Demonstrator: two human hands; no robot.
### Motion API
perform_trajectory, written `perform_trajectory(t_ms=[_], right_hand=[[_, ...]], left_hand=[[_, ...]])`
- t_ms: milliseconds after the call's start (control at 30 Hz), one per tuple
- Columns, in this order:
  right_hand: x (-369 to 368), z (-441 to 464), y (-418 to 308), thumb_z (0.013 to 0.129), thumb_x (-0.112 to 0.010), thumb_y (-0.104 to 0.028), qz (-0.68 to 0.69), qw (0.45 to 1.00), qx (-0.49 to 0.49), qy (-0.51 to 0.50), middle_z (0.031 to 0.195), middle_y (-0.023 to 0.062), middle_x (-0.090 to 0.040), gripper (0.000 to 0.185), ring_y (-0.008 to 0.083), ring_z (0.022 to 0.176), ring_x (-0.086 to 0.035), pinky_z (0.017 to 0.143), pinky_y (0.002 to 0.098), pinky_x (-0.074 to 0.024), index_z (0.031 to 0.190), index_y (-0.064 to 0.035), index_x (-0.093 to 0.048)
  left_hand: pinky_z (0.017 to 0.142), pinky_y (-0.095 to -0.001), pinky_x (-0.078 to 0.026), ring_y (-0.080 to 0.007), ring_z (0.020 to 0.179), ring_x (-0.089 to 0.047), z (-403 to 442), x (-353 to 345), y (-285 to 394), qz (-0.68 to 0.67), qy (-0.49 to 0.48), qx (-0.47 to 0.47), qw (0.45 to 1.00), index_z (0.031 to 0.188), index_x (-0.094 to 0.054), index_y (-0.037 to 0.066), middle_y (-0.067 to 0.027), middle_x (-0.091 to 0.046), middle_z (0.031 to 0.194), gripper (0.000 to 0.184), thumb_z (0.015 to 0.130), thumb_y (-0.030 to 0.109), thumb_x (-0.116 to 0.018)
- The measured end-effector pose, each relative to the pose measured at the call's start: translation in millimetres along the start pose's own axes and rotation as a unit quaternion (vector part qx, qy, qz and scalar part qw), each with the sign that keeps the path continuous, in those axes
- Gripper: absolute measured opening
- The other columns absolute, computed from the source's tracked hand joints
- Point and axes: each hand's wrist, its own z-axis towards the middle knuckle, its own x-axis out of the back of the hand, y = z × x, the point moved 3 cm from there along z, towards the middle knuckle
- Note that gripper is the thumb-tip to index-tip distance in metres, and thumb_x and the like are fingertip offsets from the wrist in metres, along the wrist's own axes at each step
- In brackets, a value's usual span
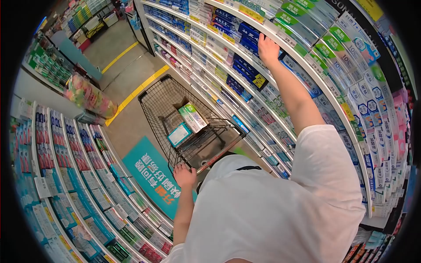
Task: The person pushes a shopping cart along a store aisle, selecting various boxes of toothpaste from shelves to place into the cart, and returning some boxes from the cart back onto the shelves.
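Observation:
My right hand (268, 49) reaches up to a shelf on the right. Its bent fingers touch the end of a dark blue toothpaste box (249, 36); whether they grip it is hidden. More blue boxes (245, 69) stand on the shelf below. Down on the left, my left hand (184, 176) is closed on the near corner of a wire shopping cart (154, 101), at the left end of its handle (215, 160). Inside the cart lie a green-and-white carton (192, 116) and a teal-edged white box (179, 134).
Shelves of toothbrushes (79, 162) curve along the left. Green-and-white packs (333, 57) fill the upper right shelves. A teal floor sign (151, 175) lies beside the cart. A yellow line (136, 94) crosses the floor ahead, near a colourful round bin (90, 96).

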Motion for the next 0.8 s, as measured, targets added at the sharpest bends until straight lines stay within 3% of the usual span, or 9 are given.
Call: perform_trajectory(t_ms=[167, 233, 267, 367, 400, 467, 600, 767, 800], right_hand=[[-18, 5, 17, 0.095, -0.065, -0.01, -0.056, 0.996, 0.033, 0.059, 0.143, 0.0275, -0.063, 0.052, 0.0461, 0.134, -0.061, 0.112, 0.0563, -0.0507, 0.146, -0.0045, -0.056], [-31, 9, 25, 0.098, -0.06, -0.01, -0.005, 0.999, -0.004, -0.046, 0.151, 0.0289, -0.058, 0.056, 0.0488, 0.14, -0.056, 0.116, 0.058, -0.0469, 0.153, -0.0034, -0.051], [-33, 12, 26, 0.099, -0.067, -0.016, -0.014, 1.0, -0.008, -0.008, 0.158, 0.0286, -0.052, 0.065, 0.0498, 0.145, -0.051, 0.119, 0.0576, -0.044, 0.159, -0.0028, -0.044], [-38, 19, 33, 0.094, -0.079, -0.024, 0.046, 0.994, -0.008, -0.096, 0.161, 0.0277, -0.05, 0.079, 0.0489, 0.147, -0.049, 0.121, 0.0564, -0.0425, 0.161, -0.0037, -0.041], [-36, 18, 34, 0.094, -0.079, -0.024, 0.045, 0.994, -0.006, -0.097, 0.161, 0.0276, -0.05, 0.079, 0.0489, 0.147, -0.049, 0.121, 0.0564, -0.0425, 0.161, -0.0037, -0.041], [-27, 13, 33, 0.094, -0.074, -0.014, 0.053, 0.998, -0.016, -0.041, 0.15, 0.0272, -0.059, 0.061, 0.0465, 0.139, -0.057, 0.116, 0.0544, -0.0478, 0.151, -0.0031, -0.054], [-14, 9, 28, 0.094, -0.08, -0.023, 0.034, 0.999, -0.019, -0.037, 0.151, 0.0272, -0.057, 0.067, 0.0469, 0.14, -0.055, 0.116, 0.0548, -0.0466, 0.151, -0.0023, -0.052], [-37, 16, 36, 0.094, -0.079, -0.019, 0.067, 0.995, -0.037, -0.066, 0.15, 0.0269, -0.059, 0.063, 0.0463, 0.139, -0.056, 0.116, 0.0537, -0.047, 0.15, -0.0019, -0.054], [-49, 19, 41, 0.093, -0.082, -0.027, 0.075, 0.993, -0.043, -0.083, 0.155, 0.0268, -0.054, 0.076, 0.0469, 0.144, -0.051, 0.118, 0.0549, -0.0448, 0.156, -0.0031, -0.046]], left_hand=[[0.126, -0.0505, -0.033, -0.0373, 0.15, -0.047, 8, 6, 9, -0.008, -0.019, 0.018, 1.0, 0.146, -0.06, 0.0, -0.0195, -0.06, 0.151, 0.072, 0.092, 0.048, -0.062], [0.126, -0.0506, -0.033, -0.0373, 0.15, -0.046, 11, 6, 10, -0.005, -0.02, 0.018, 1.0, 0.147, -0.06, 0.0, -0.0195, -0.059, 0.152, 0.072, 0.093, 0.048, -0.062], [0.126, -0.0506, -0.033, -0.0373, 0.15, -0.046, 12, 7, 11, -0.008, -0.024, 0.02, 0.999, 0.147, -0.06, 0.0, -0.0194, -0.059, 0.152, 0.072, 0.093, 0.047, -0.062], [0.126, -0.0507, -0.033, -0.0374, 0.15, -0.046, 15, 10, 14, -0.007, -0.03, 0.022, 0.999, 0.146, -0.06, 0.0, -0.0193, -0.059, 0.153, 0.072, 0.093, 0.047, -0.062], [0.126, -0.0507, -0.033, -0.0375, 0.15, -0.046, 15, 10, 16, -0.002, -0.03, 0.024, 0.999, 0.146, -0.06, 0.0, -0.0193, -0.059, 0.153, 0.071, 0.093, 0.047, -0.062], [0.127, -0.0506, -0.033, -0.0375, 0.15, -0.046, 16, 9, 17, -0.008, -0.029, 0.026, 0.999, 0.146, -0.06, 0.0, -0.0194, -0.059, 0.153, 0.071, 0.093, 0.047, -0.062], [0.127, -0.0502, -0.032, -0.0373, 0.15, -0.046, 14, 3, 10, -0.008, -0.017, 0.025, 1.0, 0.148, -0.059, 0.0, -0.0197, -0.058, 0.153, 0.072, 0.093, 0.046, -0.061], [0.127, -0.0499, -0.032, -0.0374, 0.151, -0.045, 11, 7, 9, -0.013, -0.033, 0.032, 0.999, 0.149, -0.058, 0.0, -0.0201, -0.057, 0.154, 0.072, 0.093, 0.046, -0.061], [0.128, -0.0499, -0.032, -0.0375, 0.152, -0.045, 12, 6, 8, -0.014, -0.028, 0.03, 0.999, 0.149, -0.058, 0.0, -0.0202, -0.057, 0.155, 0.072, 0.093, 0.046, -0.062]])
